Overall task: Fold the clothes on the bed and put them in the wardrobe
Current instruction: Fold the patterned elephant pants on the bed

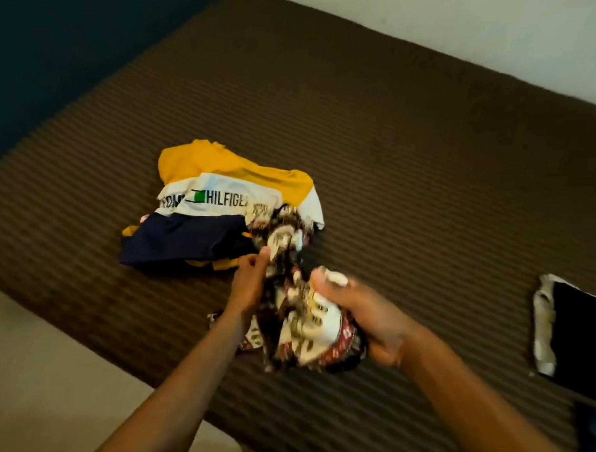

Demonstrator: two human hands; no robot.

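A crumpled patterned garment (296,304) is held bunched just above the brown striped bed (429,163), beside a yellow, white and navy shirt (222,202) lying unfolded. The right hand (364,317) is curled round one side of the bundle; an upper edge is pinched by the left hand (249,285). The cloth is judged light, soft and limp, so hems or shoulder seams are best taken and shaken out. A dark folded item (572,326) lies well apart.

A brown ribbed bed cover (395,144) filled mid-frame, a dark blue wall (59,37) upper left, pale wall (469,28) upper right, light floor (44,368) lower left.
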